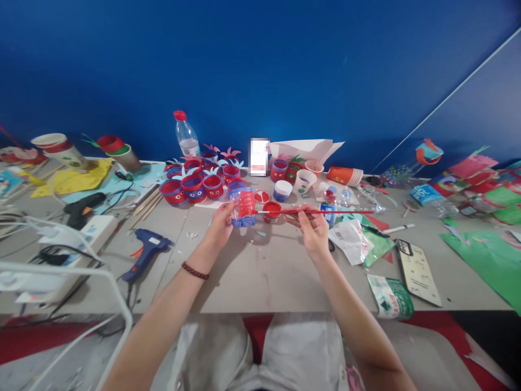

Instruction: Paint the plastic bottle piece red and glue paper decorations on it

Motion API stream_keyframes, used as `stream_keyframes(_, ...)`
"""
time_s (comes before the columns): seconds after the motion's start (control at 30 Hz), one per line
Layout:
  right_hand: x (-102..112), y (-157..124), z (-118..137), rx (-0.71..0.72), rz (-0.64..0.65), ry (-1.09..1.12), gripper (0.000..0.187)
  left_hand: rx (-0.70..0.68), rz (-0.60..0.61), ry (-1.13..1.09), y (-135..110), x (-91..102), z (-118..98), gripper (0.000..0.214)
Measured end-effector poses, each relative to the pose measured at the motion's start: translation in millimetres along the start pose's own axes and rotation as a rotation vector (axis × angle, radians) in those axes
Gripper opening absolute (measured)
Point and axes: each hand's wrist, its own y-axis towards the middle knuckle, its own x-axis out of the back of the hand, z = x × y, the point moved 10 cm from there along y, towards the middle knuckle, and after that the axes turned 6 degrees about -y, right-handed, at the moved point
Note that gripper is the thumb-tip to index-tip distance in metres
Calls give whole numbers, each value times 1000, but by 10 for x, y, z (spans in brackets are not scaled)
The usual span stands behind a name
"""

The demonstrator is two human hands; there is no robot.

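My left hand is closed round a clear plastic bottle piece painted red with a blue base, held just above the table. My right hand pinches a thin red-handled paintbrush that lies level, its tip touching the red side of the bottle piece. A small pot of red paint stands right behind the brush, between my hands. A second red paint pot and a blue one sit a little further back.
Several finished red and blue painted rings cluster at the back left by a water bottle. Blue glue gun and power strip lie left. Paper cups, a phone, a marker, packets and green paper lie right.
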Motion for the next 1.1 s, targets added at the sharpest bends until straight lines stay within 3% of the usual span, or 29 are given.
stream_keyframes(0.13, 80, 25, -33, 13, -42, 6, 25, 15, 52, -6, -11, -91, -27, 41)
stream_keyframes(0.23, 117, 22, -100, -19, -68, 44, 26, 1, 27, -11, 1, -47, -29, 36)
stream_keyframes(0.5, -140, -72, -84, -55, 94, 66, 18, -15, -73, 24, 44, 132, 44, 31)
stream_keyframes(1.1, -78, -33, -1, -25, 44, 23, 21, 4, 8, -45, 52, 33, 26, 31)
